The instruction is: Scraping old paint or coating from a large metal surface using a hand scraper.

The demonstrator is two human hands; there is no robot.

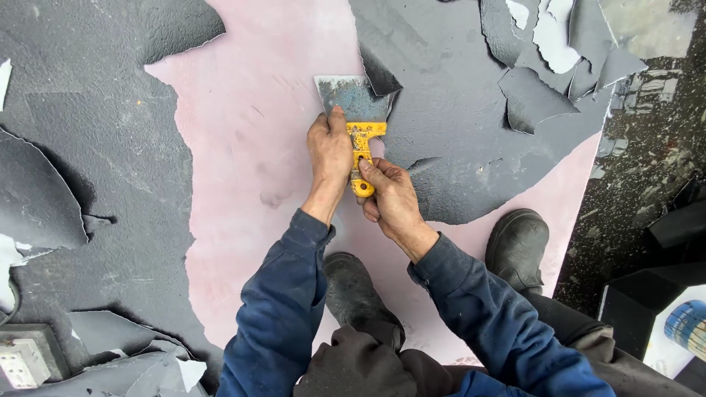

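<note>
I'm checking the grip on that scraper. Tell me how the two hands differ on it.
The left hand lies high, its fingertips pressing the grey metal blade of the scraper; the right hand sits lower, wrapped around the end of the yellow handle. The left hand is stretched fairly flat along the tool, the right curled into a fist-like grip. Both are bare, come out of dark blue sleeves, and touch the same scraper.

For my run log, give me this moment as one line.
left hand pressing scraper blade | right hand gripping yellow handle | blade edge under grey coating | pink surface exposed
</note>
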